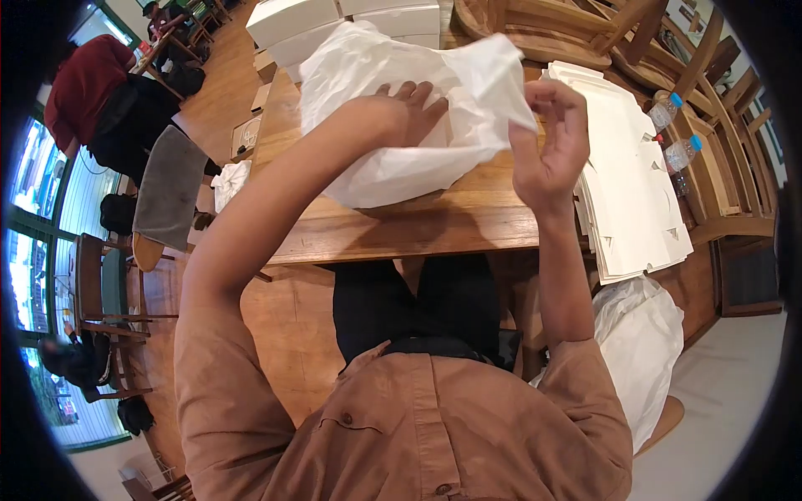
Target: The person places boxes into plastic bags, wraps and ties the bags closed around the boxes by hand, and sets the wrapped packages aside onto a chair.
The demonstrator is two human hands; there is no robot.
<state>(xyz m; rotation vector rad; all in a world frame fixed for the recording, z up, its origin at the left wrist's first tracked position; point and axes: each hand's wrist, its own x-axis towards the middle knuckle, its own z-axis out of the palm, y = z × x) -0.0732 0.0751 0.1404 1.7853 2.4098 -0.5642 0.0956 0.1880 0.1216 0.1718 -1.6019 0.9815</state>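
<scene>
A crumpled white plastic bag [376, 179] lies on the wooden table in front of me, its mouth facing me. My left hand [413, 115] reaches into the mouth, fingers spread and palm down against what lies inside. Pale surface shows under those fingers, but I cannot make out what the bag contains. At the bag's right edge, my right hand [553, 138] is raised with bent fingers, thumb and fingertips closed on the thin plastic.
Flat white cardboard sheets [631, 175] are stacked along the table's [401, 238] right side. Past them stand water bottles [681, 154] and stacked wooden chairs [668, 67]. White boxes [292, 25] rise at the back. Another white bag [639, 351] sits low right. People are at the left.
</scene>
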